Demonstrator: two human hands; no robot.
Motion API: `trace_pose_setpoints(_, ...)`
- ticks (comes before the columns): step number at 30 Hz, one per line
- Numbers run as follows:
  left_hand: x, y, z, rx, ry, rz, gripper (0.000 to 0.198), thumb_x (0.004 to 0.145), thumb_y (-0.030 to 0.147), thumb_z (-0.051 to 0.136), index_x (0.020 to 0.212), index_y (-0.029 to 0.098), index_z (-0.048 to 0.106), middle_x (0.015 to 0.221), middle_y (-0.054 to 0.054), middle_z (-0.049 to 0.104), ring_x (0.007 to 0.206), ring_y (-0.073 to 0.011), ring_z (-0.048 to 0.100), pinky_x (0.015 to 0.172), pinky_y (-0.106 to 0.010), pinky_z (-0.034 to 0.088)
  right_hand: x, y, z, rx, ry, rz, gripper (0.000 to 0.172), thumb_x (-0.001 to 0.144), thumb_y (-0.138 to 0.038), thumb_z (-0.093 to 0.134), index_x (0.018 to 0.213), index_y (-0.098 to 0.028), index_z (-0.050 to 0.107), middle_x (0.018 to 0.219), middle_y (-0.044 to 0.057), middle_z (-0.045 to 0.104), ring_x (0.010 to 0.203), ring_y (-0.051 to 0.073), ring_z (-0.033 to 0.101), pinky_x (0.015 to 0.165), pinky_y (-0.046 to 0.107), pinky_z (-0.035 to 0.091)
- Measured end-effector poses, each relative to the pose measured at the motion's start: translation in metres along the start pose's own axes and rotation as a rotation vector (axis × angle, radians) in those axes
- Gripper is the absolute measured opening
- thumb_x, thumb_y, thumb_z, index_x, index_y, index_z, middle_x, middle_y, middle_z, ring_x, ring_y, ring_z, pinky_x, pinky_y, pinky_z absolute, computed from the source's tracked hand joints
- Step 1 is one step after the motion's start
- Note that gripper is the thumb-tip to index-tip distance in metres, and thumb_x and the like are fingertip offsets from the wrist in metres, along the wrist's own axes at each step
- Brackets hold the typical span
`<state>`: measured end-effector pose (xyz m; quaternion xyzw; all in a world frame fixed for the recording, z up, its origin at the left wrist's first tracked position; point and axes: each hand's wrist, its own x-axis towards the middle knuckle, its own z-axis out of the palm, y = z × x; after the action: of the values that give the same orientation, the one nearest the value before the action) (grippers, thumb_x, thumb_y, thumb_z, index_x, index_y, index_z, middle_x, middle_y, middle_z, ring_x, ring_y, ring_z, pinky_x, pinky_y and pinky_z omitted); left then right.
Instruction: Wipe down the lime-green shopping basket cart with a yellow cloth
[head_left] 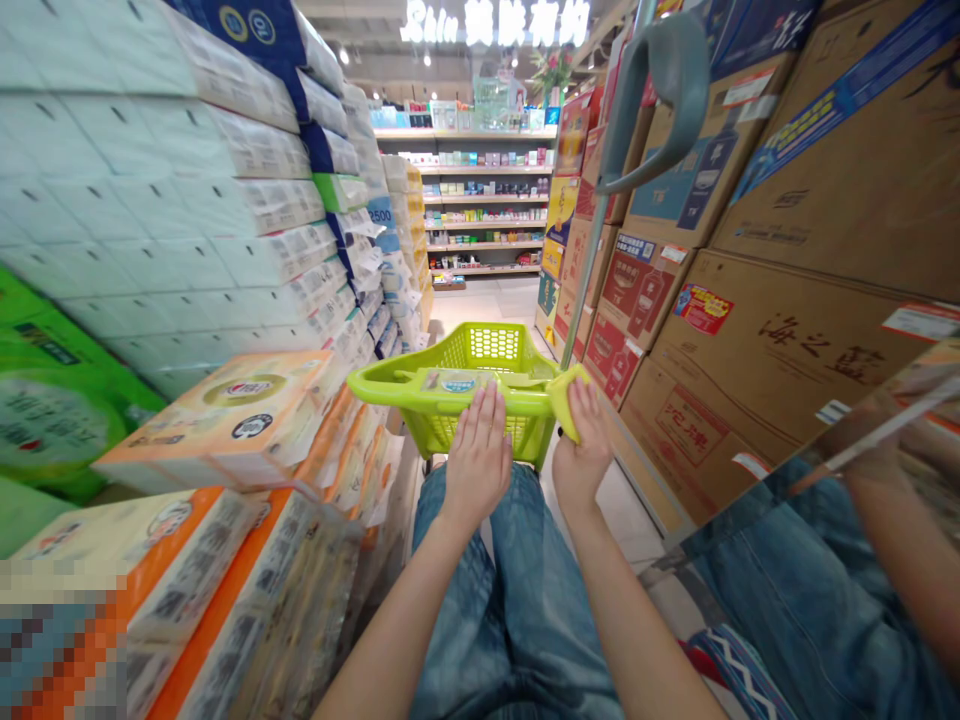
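Observation:
A lime-green shopping cart (427,430) stands right in front of my legs, its mesh basket holding nothing that I can see. My left hand (481,455) lies with fingers stretched out flat on the middle of the cart's handle (382,392), beside a printed label plate (450,380). At the handle's right end, my right hand (586,445) grips a yellow cloth (562,400) and presses it against the bar. Part of the cloth is covered by the fingers.
Stacked tissue packs (225,395) line the left side closely. On the right rise cardboard boxes (795,340), a slim pole with a grey handle loop (686,95) and a reflective panel (847,540). Shelves of small goods (487,200) stand at the aisle's far end.

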<state>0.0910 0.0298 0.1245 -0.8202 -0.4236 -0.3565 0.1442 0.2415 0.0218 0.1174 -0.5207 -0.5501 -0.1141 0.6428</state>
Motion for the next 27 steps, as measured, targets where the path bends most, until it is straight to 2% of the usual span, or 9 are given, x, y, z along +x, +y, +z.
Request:
trace_pose_setpoints(2,0.0,-0.001,0.0,-0.008,-0.003,-0.002,0.065,0.098,0.02,0.035,0.157,0.01,0.01,0.162,-0.016,0.027,0.153,-0.025,0.015,0.121,-0.047,0.027,-0.011,-0.019,0.008,-0.03,-0.086,-0.148,0.077,0.077,0.003,0.034,0.146,-0.027,0.048,0.144,0.003,0.057,0.144,0.018,0.039,0.122,0.048,0.03)
trace_pose_setpoints(5,-0.001,-0.003,-0.001,-0.023,-0.009,-0.001,0.063,0.098,0.02,0.034,0.157,0.011,0.014,0.161,-0.016,0.029,0.153,-0.0245,0.016,0.12,-0.047,0.029,-0.022,-0.033,0.014,-0.047,-0.165,-0.248,0.072,0.083,0.002,0.034,0.148,-0.027,0.044,0.14,0.003,0.06,0.142,0.016,0.041,0.121,0.046,0.034)
trace_pose_setpoints(9,-0.001,-0.005,-0.001,-0.026,0.004,0.014,0.064,0.098,0.019,0.033,0.158,0.011,0.01,0.161,-0.015,0.029,0.152,-0.0241,0.017,0.12,-0.047,0.027,-0.018,-0.016,0.004,-0.044,-0.168,-0.263,0.074,0.082,0.003,0.033,0.147,-0.028,0.044,0.142,0.002,0.059,0.142,0.018,0.042,0.12,0.048,0.035)
trace_pose_setpoints(11,0.0,-0.004,0.0,-0.019,0.007,0.013,0.065,0.098,0.019,0.033,0.158,0.011,0.009,0.162,-0.014,0.028,0.153,-0.0237,0.016,0.121,-0.046,0.026,-0.009,-0.001,-0.003,-0.014,-0.11,-0.209,0.075,0.079,0.004,0.033,0.145,-0.027,0.048,0.143,0.002,0.058,0.142,0.019,0.043,0.119,0.05,0.035)
trace_pose_setpoints(14,0.001,-0.002,0.0,-0.01,0.003,0.005,0.065,0.098,0.019,0.034,0.158,0.01,0.008,0.162,-0.014,0.026,0.153,-0.0232,0.014,0.122,-0.044,0.025,0.007,0.015,-0.009,0.049,0.014,-0.012,0.073,0.075,0.002,0.036,0.14,-0.025,0.055,0.142,0.003,0.058,0.139,0.019,0.046,0.119,0.048,0.035)
trace_pose_setpoints(16,0.001,-0.001,0.001,-0.003,0.001,0.002,0.066,0.098,0.019,0.035,0.157,0.009,0.008,0.162,-0.014,0.026,0.153,-0.0234,0.013,0.122,-0.045,0.025,0.015,0.018,-0.01,0.072,0.06,0.116,0.072,0.074,0.0,0.038,0.139,-0.024,0.056,0.142,0.003,0.059,0.137,0.018,0.05,0.119,0.045,0.036)
trace_pose_setpoints(18,0.001,-0.001,0.001,0.001,0.003,0.004,0.066,0.098,0.019,0.035,0.157,0.009,0.008,0.162,-0.015,0.026,0.153,-0.0238,0.014,0.121,-0.045,0.025,0.016,0.014,-0.009,0.06,0.061,0.135,0.072,0.074,0.0,0.037,0.14,-0.024,0.055,0.143,0.003,0.058,0.137,0.018,0.049,0.119,0.045,0.036)
trace_pose_setpoints(23,0.0,-0.002,0.001,-0.001,0.016,0.008,0.064,0.099,0.019,0.035,0.157,0.009,0.012,0.161,-0.016,0.028,0.153,-0.0245,0.016,0.121,-0.045,0.027,-0.008,-0.019,0.006,-0.038,-0.067,-0.155,0.073,0.08,0.002,0.035,0.145,-0.026,0.049,0.143,0.003,0.058,0.143,0.019,0.04,0.121,0.05,0.032)
trace_pose_setpoints(27,-0.002,-0.004,0.001,-0.018,0.013,0.005,0.062,0.099,0.022,0.036,0.157,0.012,0.016,0.161,-0.015,0.029,0.153,-0.0249,0.017,0.119,-0.046,0.029,-0.021,-0.037,0.015,-0.054,-0.177,-0.249,0.067,0.087,0.001,0.035,0.148,-0.025,0.045,0.14,0.004,0.061,0.142,0.017,0.042,0.12,0.046,0.035)
